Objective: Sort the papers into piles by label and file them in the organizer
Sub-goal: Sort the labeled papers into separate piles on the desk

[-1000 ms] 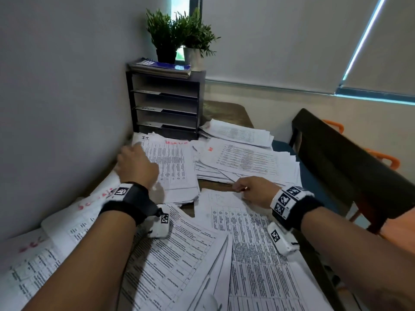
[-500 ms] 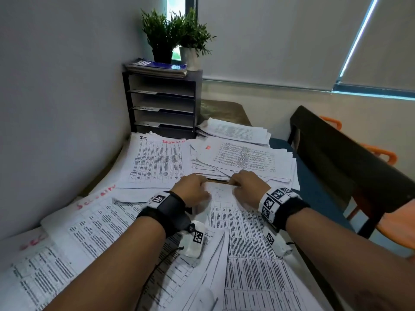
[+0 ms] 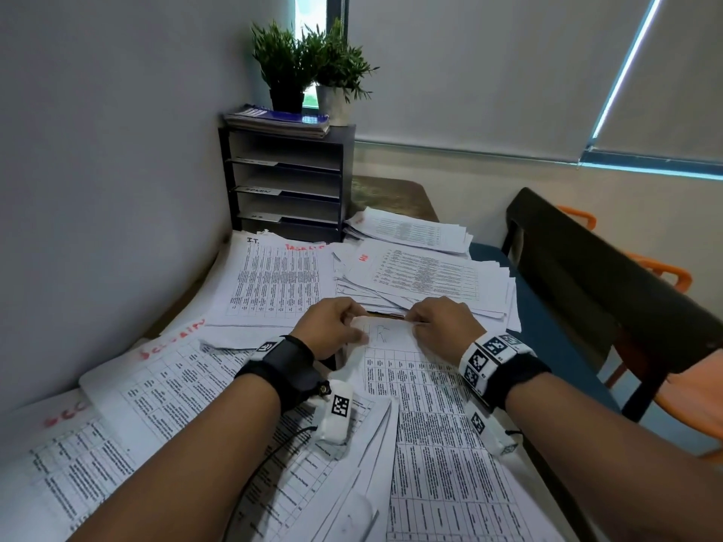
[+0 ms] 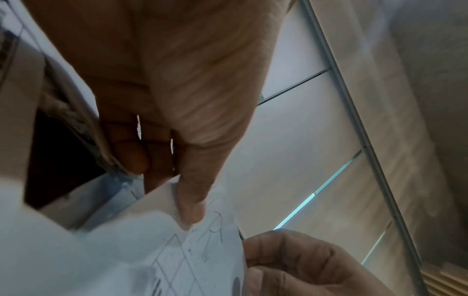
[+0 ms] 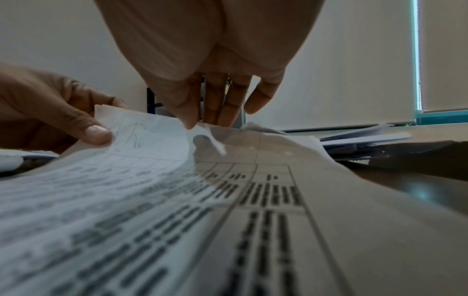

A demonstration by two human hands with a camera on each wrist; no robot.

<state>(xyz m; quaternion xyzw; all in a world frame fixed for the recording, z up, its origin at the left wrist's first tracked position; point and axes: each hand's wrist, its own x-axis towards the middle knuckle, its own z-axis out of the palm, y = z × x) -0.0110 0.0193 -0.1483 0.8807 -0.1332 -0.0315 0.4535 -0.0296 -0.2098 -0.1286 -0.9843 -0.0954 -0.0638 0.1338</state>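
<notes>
A printed sheet [image 3: 414, 389] with a pencilled label near its top lies on the near stack in front of me. My left hand [image 3: 354, 326] pinches its top edge at the left, the thumb [image 4: 190, 208] lying on the paper. My right hand [image 3: 414, 324] pinches the same edge further right, between thumb and fingers [image 5: 192, 122]. That edge is lifted and curls up off the stack [image 5: 152, 140]. The dark organizer [image 3: 348, 170] with several shelves stands at the back against the wall.
Sorted piles lie around: one marked I.T. [image 3: 274, 283], one with a red label [image 3: 426, 275], another behind it [image 3: 410, 228], and red-labelled sheets [image 3: 129, 389] at the left. Two potted plants [image 3: 309, 68] and a booklet top the organizer. A dark chair [image 3: 587, 275] stands right.
My left hand came off the I.T. pile and moved right to the near sheet's top edge. Both hands now pinch that edge and have raised it slightly.
</notes>
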